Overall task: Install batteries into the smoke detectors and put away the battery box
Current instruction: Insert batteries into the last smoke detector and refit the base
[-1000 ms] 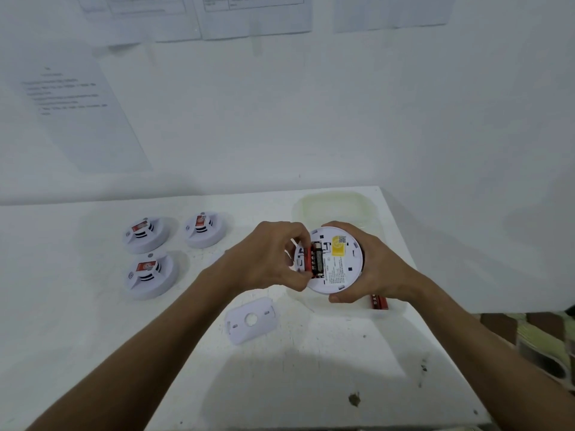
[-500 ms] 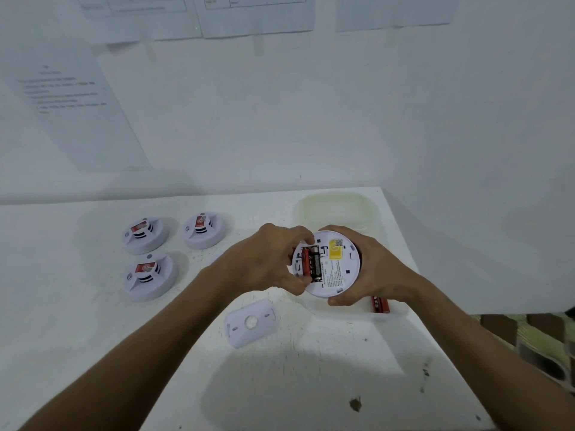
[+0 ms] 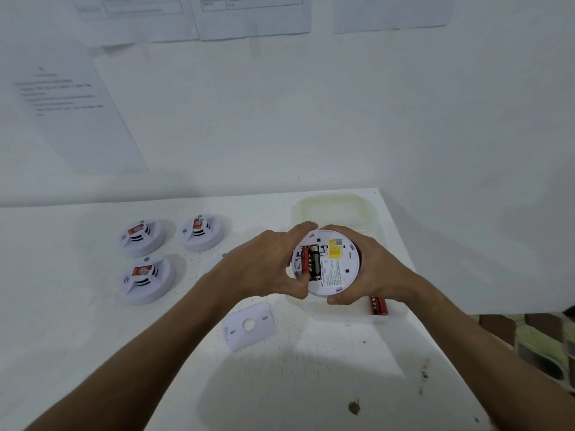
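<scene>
Here the white table (image 3: 93,353) fills the lower part of the view, set against a wall with four printed sheets (image 3: 71,113) taped to it. Four smoke detectors are in sight. Three of them (image 3: 141,237) (image 3: 202,232) (image 3: 146,279) sit face up in a cluster at the table's left, each white and round with a red-orange label across its middle and dark vent slots. The fourth smoke detector (image 3: 336,265) is held above the table's right side, back turned up: a white disc with a yellow sticker, small printed text and an open battery bay at its left.

One translucent battery box (image 3: 334,209) stands at the far right of the table, partly hidden behind the hands; at its near edge red batteries (image 3: 377,305) lie side by side, though whether two or more I cannot tell. Two batteries sit in the detector's bay, one red (image 3: 305,259) and one dark (image 3: 315,262), side by side.

The right hand (image 3: 373,269) grasps the held detector round its rim. The left hand (image 3: 264,265) is curled against the bay side, thumb pressing at the lower end of the red battery.

One white mounting plate (image 3: 249,325) lies flat on the table, near and just left of the hands.
</scene>
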Tool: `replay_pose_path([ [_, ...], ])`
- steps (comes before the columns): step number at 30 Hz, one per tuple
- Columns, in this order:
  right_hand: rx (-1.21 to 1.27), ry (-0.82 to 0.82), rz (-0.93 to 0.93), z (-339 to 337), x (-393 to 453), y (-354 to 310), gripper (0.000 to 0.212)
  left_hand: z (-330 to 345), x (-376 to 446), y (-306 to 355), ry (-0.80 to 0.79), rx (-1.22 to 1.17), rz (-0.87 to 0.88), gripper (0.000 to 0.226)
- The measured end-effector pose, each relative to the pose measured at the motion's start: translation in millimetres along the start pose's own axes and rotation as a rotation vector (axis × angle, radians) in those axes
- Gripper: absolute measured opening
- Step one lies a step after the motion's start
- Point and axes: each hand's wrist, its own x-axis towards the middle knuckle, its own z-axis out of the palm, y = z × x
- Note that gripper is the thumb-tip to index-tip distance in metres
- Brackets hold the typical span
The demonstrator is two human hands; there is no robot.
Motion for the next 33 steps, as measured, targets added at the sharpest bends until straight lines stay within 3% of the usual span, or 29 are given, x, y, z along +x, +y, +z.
replay_pose_path([
  [2,0.006,0.004,-0.004,-1.2,-0.4,1.7,0.093,3.0,-0.4,-2.4,0.015,0.003,0.009,0.082],
  [6,0.044,0.031,-0.018,-4.8,2.6,2.7,0.091,13.5,-0.3,-6.7,0.14,0.129,0.125,0.053],
  [9,0.062,0.06,-0.007,-6.9,2.9,4.3,0.092,19.7,-1.2,-7.0,0.176,0.17,0.157,0.049],
  [15,0.085,0.076,0.024,-12.4,-2.9,8.3,0.093,19.0,2.4,0.1,0.218,-0.227,-0.088,0.065],
  [21,0.053,0.138,0.02,-20.8,-9.9,9.0,0.091,23.9,15.1,21.3,0.286,-0.161,-0.081,0.06],
  [27,0.052,0.212,-0.007,-43.9,-18.9,12.2,0.087,31.1,40.1,49.3,0.403,-0.406,-0.231,0.055],
  [33,0.025,0.262,-0.019,-61.7,-22.4,22.4,0.087,30.1,66.5,63.9,0.491,-0.472,-0.262,0.06],
])
